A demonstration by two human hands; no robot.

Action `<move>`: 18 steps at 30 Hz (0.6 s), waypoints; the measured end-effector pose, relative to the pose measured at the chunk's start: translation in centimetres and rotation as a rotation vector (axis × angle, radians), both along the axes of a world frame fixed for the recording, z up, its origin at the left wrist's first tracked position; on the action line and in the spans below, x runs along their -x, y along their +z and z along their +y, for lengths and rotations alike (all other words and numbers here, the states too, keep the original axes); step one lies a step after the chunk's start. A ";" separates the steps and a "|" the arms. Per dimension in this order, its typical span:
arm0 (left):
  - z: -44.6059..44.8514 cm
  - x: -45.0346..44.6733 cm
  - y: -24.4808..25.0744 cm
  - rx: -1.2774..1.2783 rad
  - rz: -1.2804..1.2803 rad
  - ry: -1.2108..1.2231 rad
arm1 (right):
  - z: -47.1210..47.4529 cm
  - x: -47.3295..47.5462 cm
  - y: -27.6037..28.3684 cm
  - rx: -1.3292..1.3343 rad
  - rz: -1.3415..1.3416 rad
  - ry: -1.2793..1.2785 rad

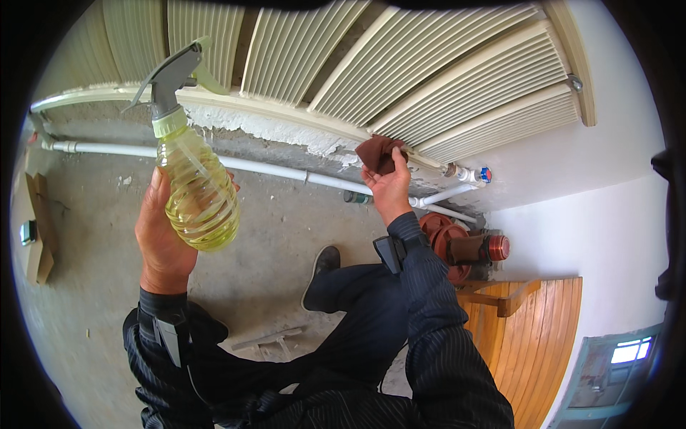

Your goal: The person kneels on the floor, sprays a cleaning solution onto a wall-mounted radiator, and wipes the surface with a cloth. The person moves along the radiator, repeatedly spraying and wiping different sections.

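Observation:
My left hand (166, 230) is wrapped around a yellow-green clear plastic spray bottle (201, 198) with a grey trigger head. Some liquid shows in its lower part, and the nozzle end points up and away from me. In my right hand (394, 185) is a bunched brown cloth (378, 153), held at the lower edge of a cream ribbed radiator (429, 75). The cloth hides the stretch of edge behind it, so contact is hard to judge.
A white pipe (262, 167) runs low along the wall to a valve with a blue knob (485, 175). Stacked reddish-brown items (445, 236) stand at the right, near a slatted wooden bench (528, 327). Cardboard (38, 230) lies at the far left on the concrete floor (257, 225).

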State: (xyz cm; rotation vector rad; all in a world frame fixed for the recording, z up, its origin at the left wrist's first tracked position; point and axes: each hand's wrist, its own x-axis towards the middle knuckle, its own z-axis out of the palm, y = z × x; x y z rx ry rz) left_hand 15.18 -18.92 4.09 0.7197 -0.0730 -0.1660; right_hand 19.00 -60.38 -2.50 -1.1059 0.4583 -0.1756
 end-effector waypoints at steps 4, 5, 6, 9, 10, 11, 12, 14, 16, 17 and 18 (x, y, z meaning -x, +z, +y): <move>-0.3 -0.1 -0.2 0.027 -0.006 -0.033 | 1.1 -0.6 0.2 0.165 0.064 -0.061; -0.3 -0.1 -0.2 0.029 0.018 -0.033 | 1.4 -1.0 0.0 0.158 0.035 -0.086; -0.4 -0.1 -0.3 0.033 0.041 -0.033 | 1.9 -1.3 -0.3 0.155 0.014 -0.123; -0.3 0.2 -0.4 0.012 0.055 -0.018 | 3.1 -2.0 -1.0 0.085 0.001 -0.160; -0.2 0.3 -0.4 0.002 0.049 -0.015 | 3.6 -2.3 -1.3 0.059 0.015 -0.154; -0.1 0.4 -0.5 -0.003 0.029 -0.016 | 4.1 -2.6 -1.4 0.033 0.043 -0.168; 0.1 0.4 -0.5 -0.010 0.009 -0.020 | 4.7 -2.9 -1.6 0.003 0.009 -0.146; 0.4 0.3 -0.5 -0.014 -0.078 -0.060 | 6.4 -3.6 -1.7 -0.027 0.020 -0.159; 0.6 0.2 -0.5 -0.042 -0.057 -0.053 | 8.3 -4.0 -1.8 0.007 0.008 -0.073; 0.7 0.2 -0.6 -0.009 -0.081 -0.098 | 9.3 -4.0 -1.9 0.026 0.014 -0.012; 0.7 0.2 -0.6 -0.041 -0.057 -0.068 | 10.3 -4.2 -2.0 0.057 0.027 0.043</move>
